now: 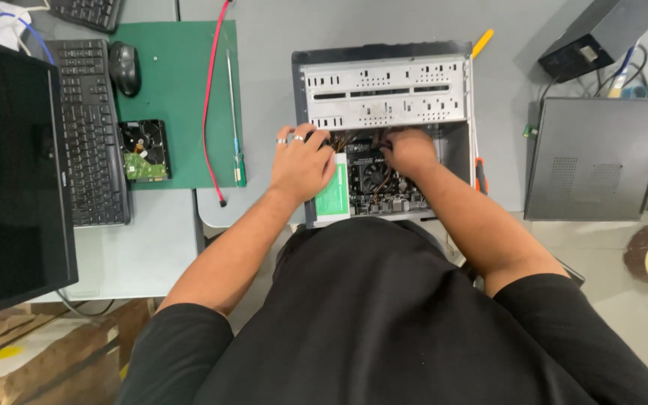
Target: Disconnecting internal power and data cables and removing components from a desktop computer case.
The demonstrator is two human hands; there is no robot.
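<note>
An open desktop computer case [384, 52] lies on its side on a grey table, its metal drive cage [384, 94] at the far end. Inside, a motherboard with a black fan [374, 178] shows between my hands. My left hand [301, 161], with rings on two fingers, reaches into the case over a green-labelled part [333, 201], fingers curled into the cables. My right hand [408, 150] is pushed down among the dark and reddish cables beside the fan; its fingertips are hidden. Whether either hand grips a cable cannot be told.
A green mat [178, 97] on the left holds a bare hard drive [144, 150], a long screwdriver [235, 120] and a red cable [210, 97]. A mouse [124, 67], keyboard [91, 135] and monitor [9, 172] stand further left. The case's side panel [594, 161] lies right.
</note>
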